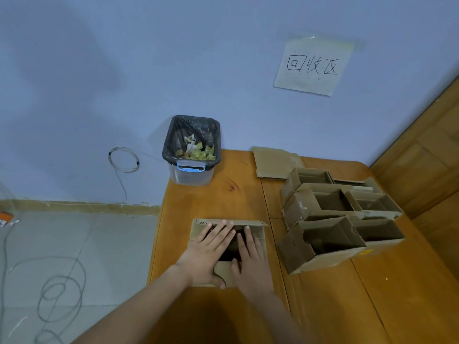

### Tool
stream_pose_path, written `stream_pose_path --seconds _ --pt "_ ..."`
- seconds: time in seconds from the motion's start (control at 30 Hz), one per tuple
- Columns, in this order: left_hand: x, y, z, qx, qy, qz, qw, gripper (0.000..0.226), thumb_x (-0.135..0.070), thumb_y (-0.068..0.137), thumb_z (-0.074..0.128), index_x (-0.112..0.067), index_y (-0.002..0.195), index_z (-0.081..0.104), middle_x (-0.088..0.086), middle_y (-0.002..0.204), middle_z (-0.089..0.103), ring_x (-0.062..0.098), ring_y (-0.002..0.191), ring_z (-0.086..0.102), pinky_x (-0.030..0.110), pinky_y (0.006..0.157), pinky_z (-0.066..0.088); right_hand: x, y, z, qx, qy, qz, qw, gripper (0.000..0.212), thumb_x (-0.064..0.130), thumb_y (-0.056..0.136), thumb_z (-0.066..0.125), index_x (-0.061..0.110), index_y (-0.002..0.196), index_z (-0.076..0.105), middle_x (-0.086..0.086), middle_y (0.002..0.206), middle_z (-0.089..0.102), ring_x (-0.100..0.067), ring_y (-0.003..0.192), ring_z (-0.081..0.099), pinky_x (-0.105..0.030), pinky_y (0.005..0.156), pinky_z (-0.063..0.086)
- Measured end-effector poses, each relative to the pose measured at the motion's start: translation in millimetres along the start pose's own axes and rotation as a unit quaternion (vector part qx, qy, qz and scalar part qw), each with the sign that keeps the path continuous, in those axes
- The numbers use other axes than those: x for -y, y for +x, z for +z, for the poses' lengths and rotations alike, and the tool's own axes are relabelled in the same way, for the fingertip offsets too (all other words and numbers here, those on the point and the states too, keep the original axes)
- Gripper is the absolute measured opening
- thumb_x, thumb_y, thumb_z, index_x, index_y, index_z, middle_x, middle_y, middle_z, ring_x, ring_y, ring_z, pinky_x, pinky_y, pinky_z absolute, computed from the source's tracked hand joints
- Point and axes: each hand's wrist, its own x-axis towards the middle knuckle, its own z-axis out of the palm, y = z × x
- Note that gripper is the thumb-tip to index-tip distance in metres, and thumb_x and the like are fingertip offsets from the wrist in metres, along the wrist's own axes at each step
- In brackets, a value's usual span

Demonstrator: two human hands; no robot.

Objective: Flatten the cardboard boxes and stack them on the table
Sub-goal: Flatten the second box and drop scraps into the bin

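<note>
Head view. Your left hand [210,254] and right hand [250,259] lay side by side at lower centre of the frame, palms down with fingers straight, pressing a cardboard box [257,234] flat against the wooden surface [223,192]; neither grip closed round anything. To the right of centre stood a cluster of open boxes [332,219], touching one another, their openings upward. Behind them, near the far edge of the surface, lay a flattened piece of cardboard [272,162].

At the upper centre of the surface, at its far left corner, stood a clear plastic bin [191,173] with a blue latch, lined with a black bag and holding greenish scraps. The pale blue wall [124,70] filled the upper frame and carried a handwritten paper sign [314,65] at upper right. Wooden panelling [427,155] closed the right edge. Grey floor [99,244] at lower left bore loops of thin cable [59,291].
</note>
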Motion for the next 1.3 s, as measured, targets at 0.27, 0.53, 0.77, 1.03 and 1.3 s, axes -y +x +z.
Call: stream_pose_path --seconds 0.27,0.53,0.77,1.03,1.3 --pt "4.2 4.4 10.0 0.049 -0.06 -0.038 0.996 0.127 -0.082 0.071 0.053 -0.018 0.149 -0.024 0.006 0.152 -0.038 0.024 0.137 -0.04 0.039 0.113 -0.023 -5.5 54.3 -16.8 0.014 -0.039 0.014 0.999 0.063 0.043 0.097 0.031 0.025 0.153 0.009 0.011 0.16 -0.008 -0.023 0.144 0.008 -0.042 0.112 0.024" --pt "6.3 5.2 18.8 0.059 -0.047 -0.054 0.996 0.125 -0.087 0.07 0.045 -0.018 0.151 -0.02 0.007 0.153 -0.036 0.025 0.138 -0.038 0.039 0.114 -0.023 -19.6 83.7 -10.3 0.066 -0.075 -0.006 0.995 0.063 0.043 0.099 0.029 0.026 0.153 0.002 0.009 0.161 0.001 -0.015 0.147 -0.005 -0.049 0.116 -0.006" --pt "8.3 0.5 19.7 0.053 -0.03 -0.06 0.996 0.114 -0.092 0.073 0.02 -0.017 0.154 -0.008 0.003 0.157 -0.028 0.022 0.141 -0.035 0.044 0.115 -0.023 -26.4 78.3 -10.0 0.043 -0.069 -0.05 0.995 0.063 0.042 0.1 0.029 0.025 0.153 0.001 0.007 0.16 -0.009 -0.011 0.144 -0.019 -0.047 0.114 -0.011" --pt "15.2 -14.6 16.0 -0.024 -0.058 -0.067 0.996 0.098 -0.079 0.083 -0.001 -0.016 0.153 0.024 -0.003 0.163 0.003 0.016 0.143 -0.024 0.037 0.113 -0.024 -44.6 39.4 -5.4 0.062 -0.117 -0.153 0.979 0.051 0.048 0.095 0.024 0.036 0.142 0.04 0.018 0.157 0.015 -0.007 0.14 -0.025 -0.051 0.103 -0.033" --pt "23.2 -31.2 -3.5 -0.102 -0.094 -0.139 0.98 0.087 -0.082 0.086 0.017 -0.022 0.137 0.055 -0.009 0.158 0.017 0.021 0.148 0.006 0.036 0.117 -0.008 -58.0 24.0 -31.4 0.007 -0.078 -0.131 0.988 0.051 0.052 0.095 0.019 0.039 0.137 0.046 0.025 0.154 0.009 -0.002 0.142 -0.018 -0.048 0.11 -0.026"
